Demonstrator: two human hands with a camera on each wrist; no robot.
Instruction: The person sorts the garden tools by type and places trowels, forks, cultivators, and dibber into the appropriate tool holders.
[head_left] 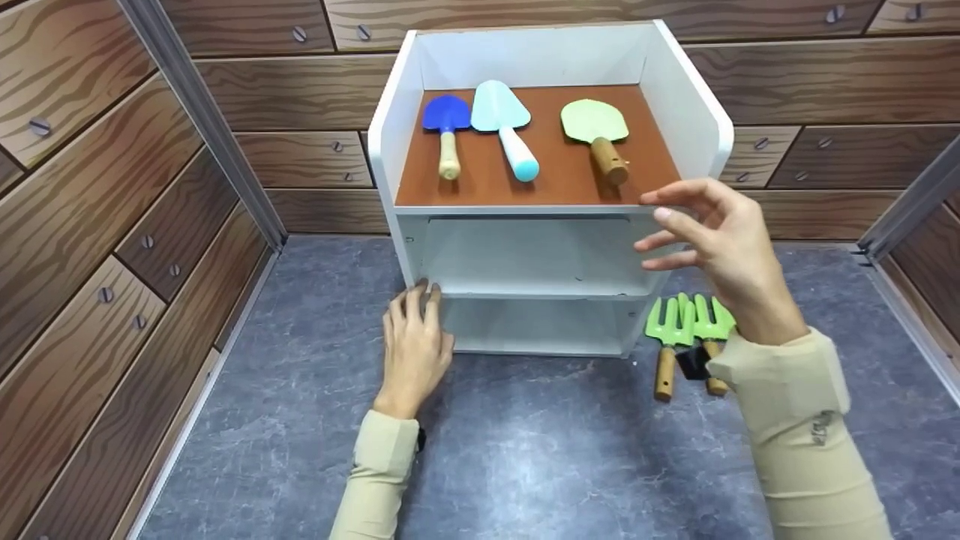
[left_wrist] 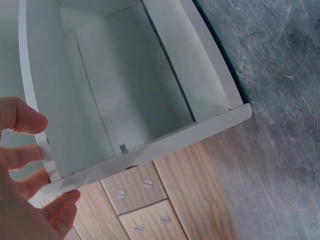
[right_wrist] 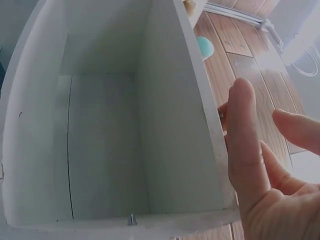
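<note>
A white shelf unit [head_left: 536,298] carries a blue trowel [head_left: 448,116], a light-blue trowel [head_left: 498,109] and a green trowel with a wooden handle [head_left: 594,121] on its brown top. At the unit's front left edge, my left hand [head_left: 414,345] touches the frame by the middle shelf. The left wrist view shows its fingers [left_wrist: 32,182] loosely spread around that corner. My right hand [head_left: 724,247] hovers beside the top's front right corner, fingers apart, holding nothing. In the right wrist view, a finger [right_wrist: 244,135] appears close to the shelf edge; contact cannot be told.
Green hand forks [head_left: 670,326] with wooden handles lie on the grey floor [head_left: 525,450] right of the unit, beside a black piece [head_left: 693,363] partly hidden by my right sleeve. Wood-patterned walls [head_left: 300,82] stand behind and at both sides.
</note>
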